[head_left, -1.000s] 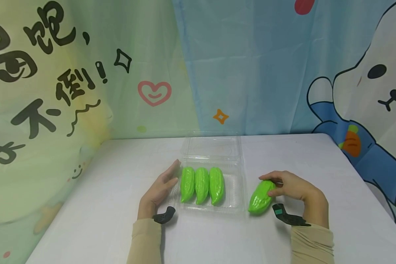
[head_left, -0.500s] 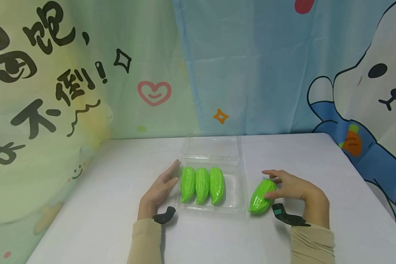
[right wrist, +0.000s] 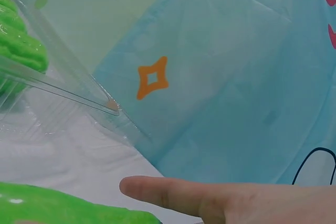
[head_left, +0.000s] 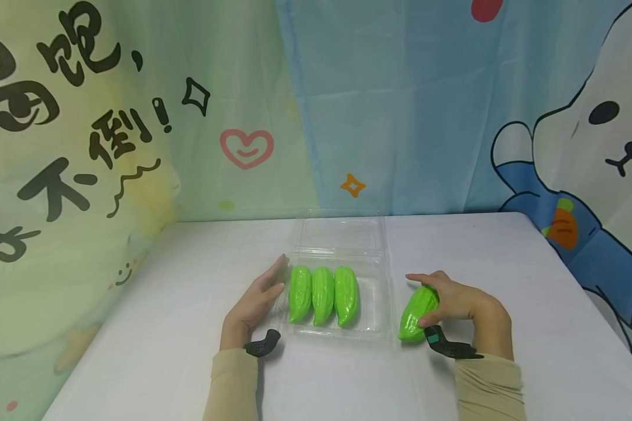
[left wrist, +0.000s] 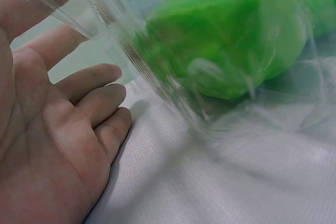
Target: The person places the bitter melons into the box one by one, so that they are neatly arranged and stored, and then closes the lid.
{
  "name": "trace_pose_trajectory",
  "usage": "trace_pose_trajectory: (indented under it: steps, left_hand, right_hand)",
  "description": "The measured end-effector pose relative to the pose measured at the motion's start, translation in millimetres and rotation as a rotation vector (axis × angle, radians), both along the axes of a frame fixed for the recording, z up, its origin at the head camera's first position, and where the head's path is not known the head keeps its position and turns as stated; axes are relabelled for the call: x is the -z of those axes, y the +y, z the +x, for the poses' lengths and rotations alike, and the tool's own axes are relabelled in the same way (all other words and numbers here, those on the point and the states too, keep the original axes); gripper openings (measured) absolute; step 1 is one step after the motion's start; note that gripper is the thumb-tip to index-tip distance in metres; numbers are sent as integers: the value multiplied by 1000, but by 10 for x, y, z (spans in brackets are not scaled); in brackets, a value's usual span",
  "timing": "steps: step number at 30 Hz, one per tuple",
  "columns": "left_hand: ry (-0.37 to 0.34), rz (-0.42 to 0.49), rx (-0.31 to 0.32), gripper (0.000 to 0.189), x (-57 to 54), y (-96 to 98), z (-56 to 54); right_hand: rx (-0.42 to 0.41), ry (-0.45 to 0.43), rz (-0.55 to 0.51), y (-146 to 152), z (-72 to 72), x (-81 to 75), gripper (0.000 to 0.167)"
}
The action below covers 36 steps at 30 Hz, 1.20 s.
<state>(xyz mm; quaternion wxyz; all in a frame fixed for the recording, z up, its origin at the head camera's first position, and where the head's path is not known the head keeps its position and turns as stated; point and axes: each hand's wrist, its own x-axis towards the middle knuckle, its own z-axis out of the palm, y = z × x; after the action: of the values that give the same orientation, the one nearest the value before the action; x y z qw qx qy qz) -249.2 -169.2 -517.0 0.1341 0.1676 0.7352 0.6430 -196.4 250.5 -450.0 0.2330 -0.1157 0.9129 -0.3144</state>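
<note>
A clear plastic clamshell box (head_left: 373, 301) stands in the middle of the table in the head view. Three glossy green bitter melons (head_left: 323, 297) lie side by side in its left and middle part. Against the box's left wall rests my left hand (head_left: 255, 299), fingers loosely extended; the left wrist view shows its palm (left wrist: 47, 145) beside the clear wall. Right of the box, my right hand (head_left: 455, 301) holds another bitter melon (head_left: 416, 318) between the thumb and the fingers behind it. Its index finger (right wrist: 163, 191) sticks out straight. The other fingertips are hidden.
The box's lid (head_left: 339, 234) is folded back toward the curtain. A white cloth covers the table (head_left: 347, 380). A printed curtain (head_left: 400, 117) hangs along the table's back edge. Dark devices (head_left: 263, 344) are strapped to both wrists.
My right hand first loosened its fingers from the loose bitter melon, then shifted left and closed around it again, index finger extended. The left hand and the box have not moved.
</note>
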Motion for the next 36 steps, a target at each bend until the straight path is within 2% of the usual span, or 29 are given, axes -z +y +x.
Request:
trace_pose_trajectory:
  steps: [11,19,24,36]
  left_hand:
    - [15,-12,-1,65,-6,-6,-3]
    - [11,-10,-6,65,-12,-4,2]
    - [2,-16,-20,63,-22,6,9]
    - [-28,33,3,61,-10,3,9]
  right_hand:
    - [68,38,-33,28,-19,-33,103]
    - [109,70,-123,53,-29,-10,100]
    - [113,67,-100,64,-28,-4,101]
    - [112,3,-43,20,-4,-6,124]
